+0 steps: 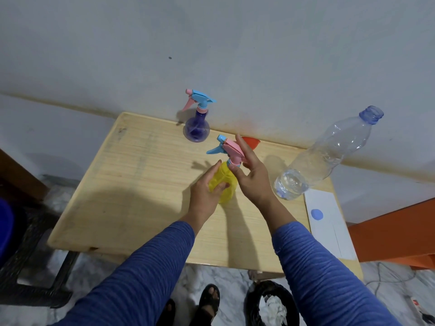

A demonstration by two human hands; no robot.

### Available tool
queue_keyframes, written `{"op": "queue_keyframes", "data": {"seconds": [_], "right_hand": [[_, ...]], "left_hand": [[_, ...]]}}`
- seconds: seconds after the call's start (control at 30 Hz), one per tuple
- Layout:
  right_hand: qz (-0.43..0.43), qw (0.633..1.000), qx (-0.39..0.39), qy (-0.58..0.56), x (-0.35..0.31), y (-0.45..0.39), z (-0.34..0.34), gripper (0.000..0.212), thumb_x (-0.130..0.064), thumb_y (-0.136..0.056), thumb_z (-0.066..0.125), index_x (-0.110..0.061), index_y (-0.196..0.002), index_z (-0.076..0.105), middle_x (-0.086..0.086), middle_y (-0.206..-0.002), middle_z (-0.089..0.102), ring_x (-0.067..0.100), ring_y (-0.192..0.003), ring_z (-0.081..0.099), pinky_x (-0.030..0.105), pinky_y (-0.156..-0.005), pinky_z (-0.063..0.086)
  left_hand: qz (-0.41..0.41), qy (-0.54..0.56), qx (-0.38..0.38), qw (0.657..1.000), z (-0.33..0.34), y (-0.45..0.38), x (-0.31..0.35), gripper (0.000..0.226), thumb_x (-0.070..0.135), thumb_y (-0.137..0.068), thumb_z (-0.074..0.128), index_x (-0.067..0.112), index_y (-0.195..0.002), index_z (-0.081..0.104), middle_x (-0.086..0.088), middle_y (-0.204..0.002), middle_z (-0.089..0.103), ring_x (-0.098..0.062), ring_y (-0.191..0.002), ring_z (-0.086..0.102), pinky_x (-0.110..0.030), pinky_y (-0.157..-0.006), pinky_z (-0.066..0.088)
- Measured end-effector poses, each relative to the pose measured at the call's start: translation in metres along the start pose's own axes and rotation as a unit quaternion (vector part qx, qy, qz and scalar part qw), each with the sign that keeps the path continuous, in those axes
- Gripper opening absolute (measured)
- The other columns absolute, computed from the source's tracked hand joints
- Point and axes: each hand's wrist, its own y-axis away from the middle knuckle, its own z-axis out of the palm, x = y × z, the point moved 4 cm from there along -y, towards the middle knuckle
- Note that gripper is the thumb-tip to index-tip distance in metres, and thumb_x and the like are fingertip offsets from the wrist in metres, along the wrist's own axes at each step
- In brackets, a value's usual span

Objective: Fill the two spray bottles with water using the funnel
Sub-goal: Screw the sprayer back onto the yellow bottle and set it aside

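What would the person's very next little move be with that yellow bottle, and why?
Probably twist the pink and blue trigger head off. The left hand grips the yellow plastic spray bottle while the right hand holds its collar, and the head is still on, so the orange plastic funnel behind cannot go in yet.

both arms reach forward in blue sleeves, wrists bare. the left hand (204,194) curls around the yellow bottle (223,184), thumb on the near face (fingers wrapped behind). the right hand (251,171) is raised at the bottle's neck, its fingers pinching the pink collar, index finger pointing up alongside the trigger head.
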Motion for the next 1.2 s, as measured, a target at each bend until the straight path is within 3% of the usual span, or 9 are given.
{"op": "queue_keyframes", "data": {"seconds": [0.17,0.3,0.43,0.53,0.6,0.73,0.93,1.07,1.2], "right_hand": [[0.005,0.999,0.021,0.043,-0.004,-0.005,0.005,0.079,-0.028,-0.076,0.074,-0.037,-0.141,0.031,0.007,-0.121,0.056,0.019,-0.108,0.049,0.025,-0.097,0.038],[0.013,1.000,-0.007,0.006,-0.002,0.001,0.003,0.078,-0.012,-0.084,0.064,-0.040,-0.144,0.021,-0.005,-0.145,0.043,0.013,-0.135,0.039,0.042,-0.109,0.037],[0.029,0.998,0.052,0.033,-0.002,-0.002,0.003,0.084,-0.024,-0.074,0.077,-0.044,-0.140,0.029,-0.004,-0.135,0.052,0.016,-0.121,0.049,0.045,-0.097,0.046],[0.032,0.998,0.036,0.031,-0.003,-0.001,0.003,0.089,-0.031,-0.075,0.076,-0.045,-0.142,0.020,-0.012,-0.145,0.038,0.003,-0.123,0.043,0.033,-0.101,0.040],[0.026,0.999,0.016,0.020,-0.003,0.001,0.001,0.085,-0.021,-0.080,0.070,-0.040,-0.144,0.016,-0.017,-0.146,0.034,-0.009,-0.121,0.041,0.024,-0.101,0.037],[0.032,0.999,0.016,0.033,-0.002,-0.002,-0.001,0.085,-0.011,-0.078,0.071,-0.039,-0.143,0.025,-0.009,-0.144,0.044,0.012,-0.127,0.046,0.037,-0.100,0.042],[-0.002,0.999,0.002,0.055,-0.003,0.000,-0.007,0.074,-0.014,-0.082,0.070,-0.038,-0.140,0.031,-0.019,-0.127,0.050,0.015,-0.119,0.051,0.027,-0.100,0.041],[-0.011,0.996,0.047,0.074,-0.006,0.000,-0.002,0.058,-0.012,-0.079,0.069,-0.029,-0.132,0.051,-0.021,-0.124,0.053,0.017,-0.118,0.053,0.040,-0.098,0.045],[-0.020,0.996,0.046,0.072,-0.005,0.004,-0.003,0.069,-0.013,-0.083,0.068,-0.038,-0.138,0.036,-0.020,-0.123,0.053,0.017,-0.113,0.055,0.031,-0.096,0.044]], "left_hand": [[0.006,-0.018,0.008,1.000,-0.001,-0.001,0.000,0.059,0.016,-0.083,0.067,0.034,-0.135,0.046,0.009,-0.129,0.057,-0.001,-0.114,0.049,-0.004,-0.085,0.031],[0.001,-0.011,0.003,1.000,-0.001,0.000,0.001,0.062,0.017,-0.083,0.067,0.038,-0.136,0.044,0.011,-0.130,0.055,0.001,-0.113,0.048,-0.009,-0.091,0.035],[0.008,-0.022,0.011,1.000,0.001,0.001,0.002,0.057,0.017,-0.083,0.068,0.035,-0.133,0.048,0.013,-0.124,0.058,0.003,-0.107,0.049,0.007,-0.079,0.030],[0.003,-0.028,0.009,1.000,0.000,0.000,0.002,0.056,0.017,-0.083,0.068,0.036,-0.132,0.049,0.015,-0.125,0.057,0.003,-0.109,0.049,0.004,-0.080,0.032],[-0.009,-0.019,0.001,1.000,0.001,0.000,0.001,0.060,0.016,-0.084,0.067,0.037,-0.135,0.045,0.014,-0.129,0.054,0.004,-0.110,0.046,-0.007,-0.087,0.035],[-0.002,-0.014,0.000,1.000,0.001,-0.001,-0.002,0.061,0.017,-0.083,0.067,0.037,-0.136,0.043,0.010,-0.132,0.054,-0.003,-0.115,0.049,-0.017,-0.094,0.038],[0.002,-0.023,-0.002,1.000,0.002,-0.001,-0.002,0.060,0.021,-0.083,0.067,0.038,-0.136,0.043,0.010,-0.130,0.055,0.001,-0.111,0.047,-0.016,-0.093,0.037],[0.004,-0.026,-0.001,1.000,0.001,-0.002,-0.002,0.061,0.023,-0.083,0.067,0.040,-0.136,0.042,0.011,-0.129,0.057,-0.003,-0.113,0.051,-0.016,-0.093,0.038],[0.000,-0.030,-0.007,1.000,0.001,-0.001,0.000,0.061,0.021,-0.084,0.066,0.040,-0.136,0.042,0.014,-0.128,0.054,0.002,-0.110,0.046,-0.012,-0.089,0.033]]}}
